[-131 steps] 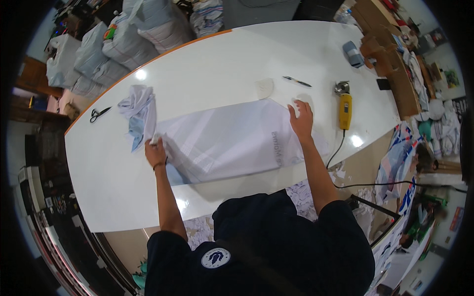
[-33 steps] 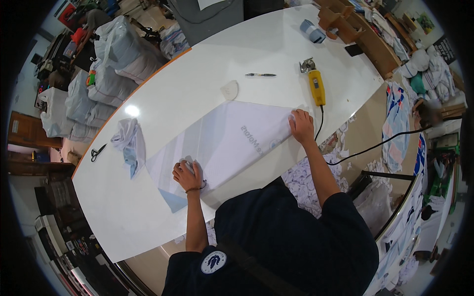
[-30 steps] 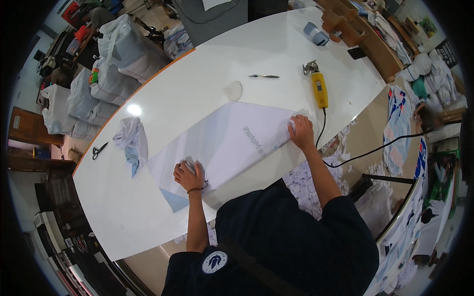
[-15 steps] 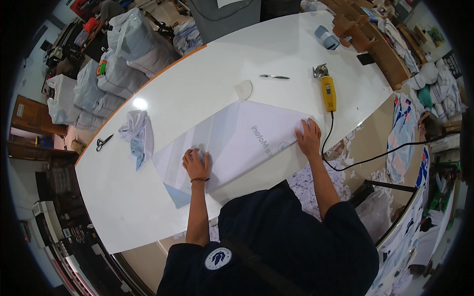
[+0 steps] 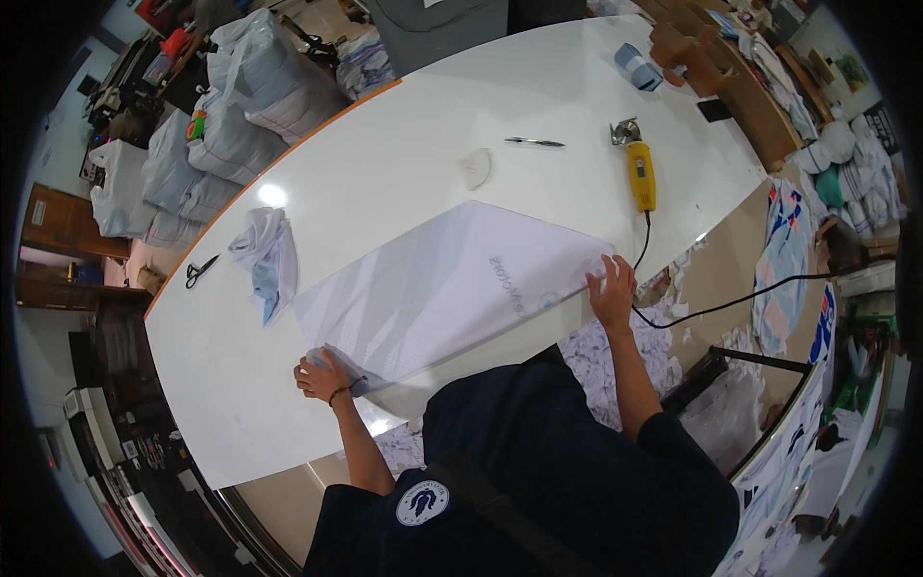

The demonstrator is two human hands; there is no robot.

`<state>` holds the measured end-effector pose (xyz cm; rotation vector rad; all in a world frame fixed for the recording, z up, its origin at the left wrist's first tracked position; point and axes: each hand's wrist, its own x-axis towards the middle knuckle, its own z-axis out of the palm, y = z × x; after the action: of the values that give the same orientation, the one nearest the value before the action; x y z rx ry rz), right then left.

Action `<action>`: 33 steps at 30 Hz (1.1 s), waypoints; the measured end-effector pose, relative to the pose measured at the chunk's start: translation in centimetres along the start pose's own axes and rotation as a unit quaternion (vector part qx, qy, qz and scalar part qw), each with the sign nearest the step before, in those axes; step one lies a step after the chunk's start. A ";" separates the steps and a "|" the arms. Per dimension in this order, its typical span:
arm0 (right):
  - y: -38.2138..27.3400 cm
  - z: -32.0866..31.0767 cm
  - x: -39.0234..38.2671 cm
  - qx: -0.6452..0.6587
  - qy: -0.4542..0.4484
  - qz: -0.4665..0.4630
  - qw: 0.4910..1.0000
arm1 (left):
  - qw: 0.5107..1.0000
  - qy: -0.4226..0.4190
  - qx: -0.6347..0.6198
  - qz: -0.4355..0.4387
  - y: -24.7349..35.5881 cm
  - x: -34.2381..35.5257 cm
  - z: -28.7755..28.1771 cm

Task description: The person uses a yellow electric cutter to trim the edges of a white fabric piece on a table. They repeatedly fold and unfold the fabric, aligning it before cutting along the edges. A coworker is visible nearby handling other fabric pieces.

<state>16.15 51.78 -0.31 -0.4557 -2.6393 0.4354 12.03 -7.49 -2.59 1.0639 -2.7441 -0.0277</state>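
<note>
A folded white and pale-grey fabric panel (image 5: 433, 288) with printed lettering lies slantwise on the white table in front of me. My left hand (image 5: 323, 376), with a dark band at its wrist, is closed on the panel's near left corner. At the opposite end, my right hand (image 5: 612, 292) has its fingers closed on the right edge. A small off-white rounded piece (image 5: 475, 168) lies just beyond the panel's far corner. To the right rests a yellow hand-held rotary cutter (image 5: 640, 175) with a round metal head.
A pen (image 5: 535, 142), black scissors (image 5: 201, 272), a crumpled cloth (image 5: 266, 260), a blue-grey roll (image 5: 637, 67) and a dark phone-like object (image 5: 713, 111) lie on the table (image 5: 231, 413). A black cord (image 5: 740, 303) trails off right. Full sacks (image 5: 236, 144) stand beyond the left edge.
My left hand has moved left and nearer, from the panel's middle to its corner. My right hand has slid slightly right and nearer, and the panel's right end has shifted nearer.
</note>
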 end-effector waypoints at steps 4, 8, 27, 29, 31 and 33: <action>3.3 0.4 0.4 0.098 0.030 0.146 0.984 | 0.992 0.014 -0.078 0.099 4.1 -1.3 -1.2; 6.2 0.9 2.0 0.050 0.054 0.125 0.989 | 0.977 -0.026 -0.139 0.161 7.9 -2.9 -0.9; 6.2 2.1 5.2 0.033 -0.026 0.158 0.987 | 0.974 -0.016 -0.125 0.188 6.7 -3.2 1.3; 6.1 2.1 5.3 0.026 -0.014 0.153 0.988 | 0.981 -0.009 -0.100 0.167 6.9 -3.2 1.4; 5.7 2.0 5.3 0.022 -0.014 0.152 0.988 | 0.988 0.000 -0.067 0.140 7.0 -3.2 1.5; 5.3 2.0 5.2 0.018 -0.008 0.144 0.989 | 0.993 0.003 -0.045 0.110 7.3 -3.2 1.6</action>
<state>12.10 58.04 -2.20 -0.8297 -2.5830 0.5761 9.15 -0.02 -4.11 0.7335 -2.8075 -0.1140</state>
